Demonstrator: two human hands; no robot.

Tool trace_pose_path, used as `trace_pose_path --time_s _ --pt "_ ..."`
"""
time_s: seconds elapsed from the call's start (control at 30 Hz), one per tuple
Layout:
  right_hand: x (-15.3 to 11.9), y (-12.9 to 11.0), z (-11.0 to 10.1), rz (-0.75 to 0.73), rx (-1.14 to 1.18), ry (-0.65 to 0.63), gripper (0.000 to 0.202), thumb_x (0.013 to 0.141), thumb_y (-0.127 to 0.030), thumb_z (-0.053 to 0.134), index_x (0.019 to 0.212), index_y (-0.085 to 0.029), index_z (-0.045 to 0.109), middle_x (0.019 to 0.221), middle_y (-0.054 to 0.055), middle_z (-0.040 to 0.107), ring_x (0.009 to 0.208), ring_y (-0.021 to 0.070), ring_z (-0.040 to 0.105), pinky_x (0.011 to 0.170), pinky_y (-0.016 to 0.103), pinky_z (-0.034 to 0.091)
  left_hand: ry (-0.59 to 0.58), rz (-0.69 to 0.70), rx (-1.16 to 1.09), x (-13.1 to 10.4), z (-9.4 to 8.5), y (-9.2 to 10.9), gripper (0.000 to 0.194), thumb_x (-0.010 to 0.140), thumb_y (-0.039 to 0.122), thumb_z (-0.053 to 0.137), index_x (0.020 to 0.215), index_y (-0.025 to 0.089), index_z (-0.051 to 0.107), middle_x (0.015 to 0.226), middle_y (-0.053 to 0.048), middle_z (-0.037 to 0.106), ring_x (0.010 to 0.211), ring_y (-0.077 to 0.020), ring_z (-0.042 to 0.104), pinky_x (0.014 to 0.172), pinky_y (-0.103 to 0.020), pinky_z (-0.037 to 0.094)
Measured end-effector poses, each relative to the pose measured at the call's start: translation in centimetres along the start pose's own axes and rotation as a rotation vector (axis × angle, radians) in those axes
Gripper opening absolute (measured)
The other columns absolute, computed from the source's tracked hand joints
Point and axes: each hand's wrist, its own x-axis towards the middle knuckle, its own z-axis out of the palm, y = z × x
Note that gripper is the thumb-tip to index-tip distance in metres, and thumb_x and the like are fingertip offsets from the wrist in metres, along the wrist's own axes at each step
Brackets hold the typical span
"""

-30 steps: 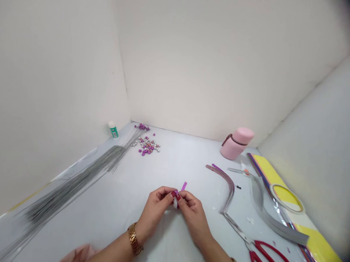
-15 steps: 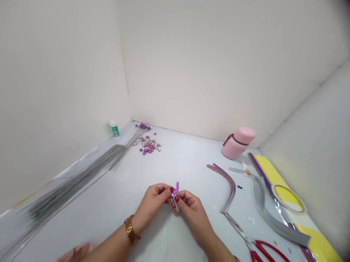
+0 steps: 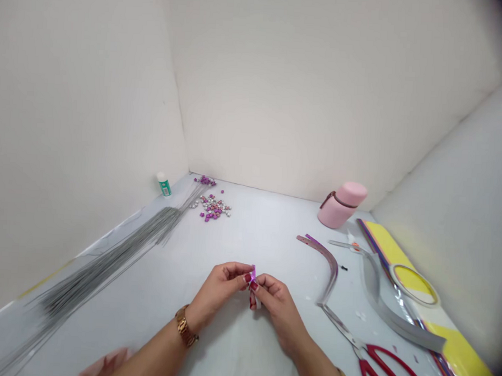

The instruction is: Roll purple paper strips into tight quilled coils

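Note:
Low in the centre of the view, my left hand [image 3: 224, 290] and my right hand [image 3: 275, 304] meet fingertip to fingertip. Between them they pinch a small purple shiny paper strip [image 3: 253, 272], whose short upper end sticks up past the fingers. A pale part of the strip shows below my right fingers. The rest of it is hidden by the fingertips. Beyond my hands, at the back left, lies a pile of small purple, silver and pinkish folded pieces [image 3: 214, 208].
Grey wires [image 3: 116, 259] stretch along the left. A glue bottle [image 3: 164, 184] and a pink flask [image 3: 342, 205] stand behind. At right lie red-handled scissors [image 3: 362, 351], pinkish strips [image 3: 329, 259], grey strips [image 3: 399, 325], a tape roll [image 3: 414, 285] and yellow sheets [image 3: 463, 356].
The purple strip's upright end shows shorter and lies closer to my left fingertips. My fingers have shifted slightly around it; a fingertip of my right hand has moved lower.

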Motion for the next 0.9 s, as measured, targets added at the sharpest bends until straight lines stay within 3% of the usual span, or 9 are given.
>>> trace_pose_path --time_s 0.2,0.43,0.7,0.9 --pt "0.1 0.0 -0.1 0.02 0.025 -0.024 0.024 0.076 -0.037 0.057 0.064 -0.016 0.053 0.052 -0.003 0.052 0.049 0.01 0.045 0.054 0.023 0.036 -0.105 -0.045 -0.004 -0.3 -0.1 0.6 0.021 0.071 0.026 0.061 0.085 0.011 0.066 0.064 -0.004 0.064 0.058 -0.0156 0.059 0.067 -0.031 0.044" --pt "0.4 0.6 -0.3 0.051 0.012 -0.013 0.025 0.075 -0.039 0.056 0.068 -0.015 0.056 0.051 -0.004 0.051 0.045 0.0079 0.044 0.048 0.021 0.034 0.003 -0.054 -0.04 -0.1 -0.2 -0.3 0.018 0.07 0.025 0.061 0.08 0.011 0.066 0.072 -0.006 0.065 0.067 -0.0155 0.058 0.069 -0.028 0.043" --pt "0.5 1.0 -0.2 0.082 -0.018 0.025 0.023 0.073 -0.036 0.06 0.068 -0.015 0.055 0.055 -0.003 0.055 0.046 0.0082 0.049 0.047 0.02 0.036 0.051 -0.063 -0.114 -0.4 0.6 -0.7 0.018 0.071 0.026 0.059 0.079 0.01 0.063 0.065 -0.006 0.063 0.057 -0.0136 0.057 0.064 -0.028 0.043" --pt "0.5 0.9 0.0 0.089 -0.029 0.05 0.025 0.07 -0.038 0.062 0.065 -0.015 0.055 0.054 -0.002 0.056 0.047 0.01 0.05 0.046 0.021 0.037 0.076 -0.05 -0.101 -0.3 0.6 -0.9 0.018 0.07 0.026 0.06 0.08 0.011 0.062 0.068 -0.005 0.063 0.06 -0.0141 0.057 0.066 -0.028 0.043"
